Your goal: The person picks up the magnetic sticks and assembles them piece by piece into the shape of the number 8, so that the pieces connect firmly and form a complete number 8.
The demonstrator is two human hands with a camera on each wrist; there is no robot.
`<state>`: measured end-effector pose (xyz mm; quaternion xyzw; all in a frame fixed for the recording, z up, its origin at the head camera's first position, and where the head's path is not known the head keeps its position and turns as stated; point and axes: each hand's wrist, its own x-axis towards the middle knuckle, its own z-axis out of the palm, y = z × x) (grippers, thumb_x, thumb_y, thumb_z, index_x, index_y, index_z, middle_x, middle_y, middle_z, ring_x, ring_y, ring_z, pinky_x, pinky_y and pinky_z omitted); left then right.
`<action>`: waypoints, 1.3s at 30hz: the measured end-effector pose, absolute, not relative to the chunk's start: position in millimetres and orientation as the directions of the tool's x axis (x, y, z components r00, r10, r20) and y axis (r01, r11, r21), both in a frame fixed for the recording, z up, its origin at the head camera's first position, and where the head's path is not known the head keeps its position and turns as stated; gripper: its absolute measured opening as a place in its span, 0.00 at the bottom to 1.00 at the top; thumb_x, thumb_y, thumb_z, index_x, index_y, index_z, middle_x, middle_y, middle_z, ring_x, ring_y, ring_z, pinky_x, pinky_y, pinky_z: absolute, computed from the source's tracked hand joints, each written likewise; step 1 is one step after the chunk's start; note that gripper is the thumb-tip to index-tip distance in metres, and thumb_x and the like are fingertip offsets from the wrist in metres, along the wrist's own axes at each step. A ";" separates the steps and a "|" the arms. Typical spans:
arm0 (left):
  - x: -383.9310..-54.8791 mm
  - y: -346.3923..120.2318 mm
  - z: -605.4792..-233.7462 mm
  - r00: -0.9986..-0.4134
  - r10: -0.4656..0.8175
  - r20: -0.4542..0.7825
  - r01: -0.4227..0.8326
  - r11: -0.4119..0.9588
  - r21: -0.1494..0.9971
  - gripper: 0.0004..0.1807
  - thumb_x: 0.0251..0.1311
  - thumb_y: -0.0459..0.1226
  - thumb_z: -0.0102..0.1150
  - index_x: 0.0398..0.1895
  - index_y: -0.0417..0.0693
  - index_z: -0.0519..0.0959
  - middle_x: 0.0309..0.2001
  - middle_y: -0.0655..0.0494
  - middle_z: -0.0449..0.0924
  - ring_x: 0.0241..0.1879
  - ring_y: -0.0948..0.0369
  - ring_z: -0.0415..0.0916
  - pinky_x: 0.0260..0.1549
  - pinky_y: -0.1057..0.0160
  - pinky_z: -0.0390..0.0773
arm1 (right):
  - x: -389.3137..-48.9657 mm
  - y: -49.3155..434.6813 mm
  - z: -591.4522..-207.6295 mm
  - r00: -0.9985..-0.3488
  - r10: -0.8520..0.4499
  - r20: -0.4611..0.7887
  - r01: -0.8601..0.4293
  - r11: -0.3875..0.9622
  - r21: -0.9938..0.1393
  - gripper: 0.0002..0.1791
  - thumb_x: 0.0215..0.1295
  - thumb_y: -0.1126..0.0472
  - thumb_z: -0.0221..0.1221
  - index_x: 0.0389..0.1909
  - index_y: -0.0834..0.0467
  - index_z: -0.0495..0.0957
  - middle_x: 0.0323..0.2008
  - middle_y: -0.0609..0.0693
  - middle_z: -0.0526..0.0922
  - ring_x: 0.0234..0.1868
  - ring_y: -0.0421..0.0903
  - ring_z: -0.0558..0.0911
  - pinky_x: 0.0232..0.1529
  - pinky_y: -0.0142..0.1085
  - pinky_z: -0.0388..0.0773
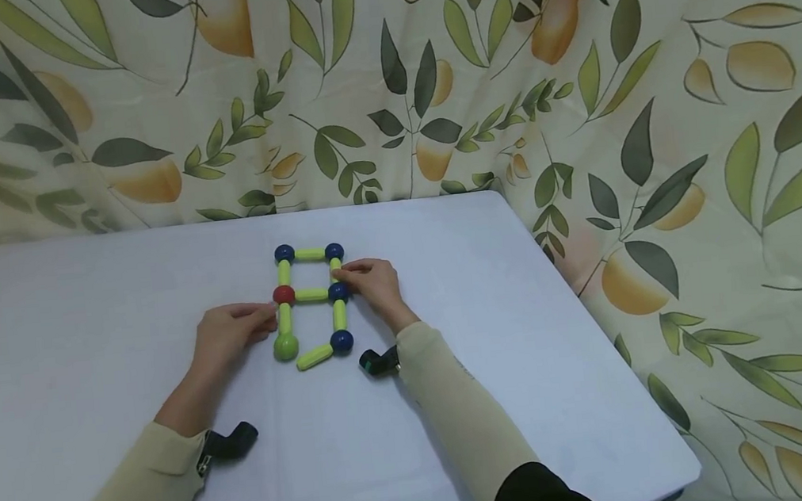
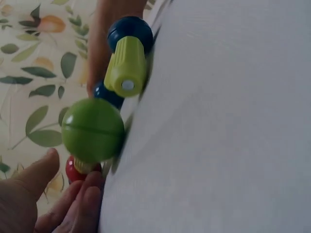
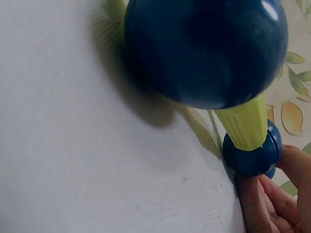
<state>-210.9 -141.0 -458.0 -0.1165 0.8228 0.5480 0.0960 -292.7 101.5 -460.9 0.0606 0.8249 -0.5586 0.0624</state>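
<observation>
On the table lies a flat figure of yellow-green magnetic rods and balls, a closed square with an unclosed one below it. My left hand (image 1: 236,328) is at its left side, fingertips by the red ball (image 1: 284,295) and the rod (image 1: 285,319) under it; the thumb stands apart from the fingers in the left wrist view. With my right hand (image 1: 375,284) I pinch the upper right rod (image 1: 335,264), just above the middle blue ball (image 1: 338,292). A green ball (image 2: 93,130) ends the left side. From the lower blue ball (image 1: 341,342) a slanted rod (image 1: 315,357) points toward it, its metal tip free.
The white-covered table (image 1: 524,351) has its right edge beyond my right arm. A leaf-patterned curtain (image 1: 372,86) hangs behind and along the right. Small black cameras (image 1: 232,443) sit at both wrists.
</observation>
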 end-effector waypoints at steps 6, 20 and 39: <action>-213.5 -134.0 -457.8 -0.953 -0.064 -0.295 -0.290 0.466 0.836 0.33 0.56 0.57 0.67 0.54 0.40 0.82 0.45 0.46 0.86 0.34 0.66 0.84 0.40 0.67 0.82 | -290.4 99.7 -461.1 -0.988 0.030 -0.154 0.154 0.357 -0.921 0.18 0.56 0.50 0.71 0.42 0.58 0.86 0.36 0.50 0.88 0.33 0.39 0.86 0.39 0.31 0.82; -213.3 -132.1 -456.7 -0.940 -0.073 -0.333 -0.327 0.473 0.818 0.34 0.54 0.59 0.68 0.54 0.43 0.82 0.50 0.45 0.84 0.34 0.65 0.83 0.49 0.59 0.79 | -279.1 103.9 -457.1 -0.986 0.019 -0.164 0.160 0.362 -0.919 0.18 0.62 0.52 0.67 0.48 0.60 0.84 0.41 0.52 0.88 0.38 0.42 0.87 0.44 0.32 0.83; -212.6 -133.3 -456.7 -0.944 -0.072 -0.323 -0.317 0.477 0.820 0.34 0.54 0.60 0.67 0.54 0.42 0.82 0.49 0.45 0.85 0.36 0.63 0.84 0.50 0.58 0.78 | -185.4 127.5 -450.3 -0.963 -0.153 -0.222 0.143 0.409 -0.901 0.22 0.58 0.47 0.69 0.48 0.57 0.84 0.39 0.50 0.88 0.36 0.42 0.87 0.41 0.34 0.82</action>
